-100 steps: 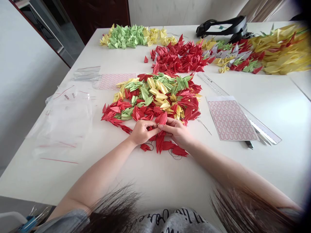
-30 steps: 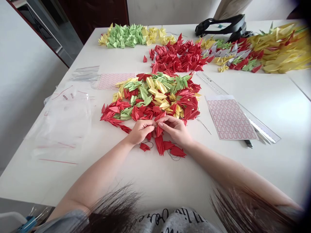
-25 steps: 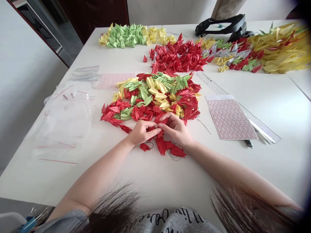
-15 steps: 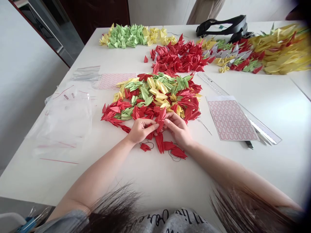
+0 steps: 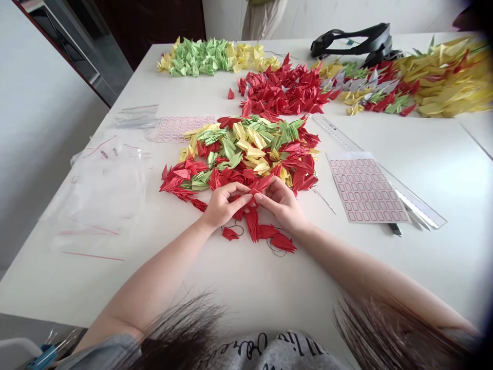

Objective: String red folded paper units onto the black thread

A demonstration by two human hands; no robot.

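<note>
The fingers of my left hand (image 5: 223,205) and right hand (image 5: 281,203) pinch together on a red paper crane (image 5: 259,186). Just below them lie loose red cranes (image 5: 254,228) and black thread (image 5: 233,229); just above, a mixed crane heap (image 5: 239,149).

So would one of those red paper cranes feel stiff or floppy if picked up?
The red paper crane between the left hand and right hand is probably very light, being folded paper. Its sharp creases suggest crisp wings, though a firm squeeze would likely crush it. The nearby black thread might snag it.
</note>
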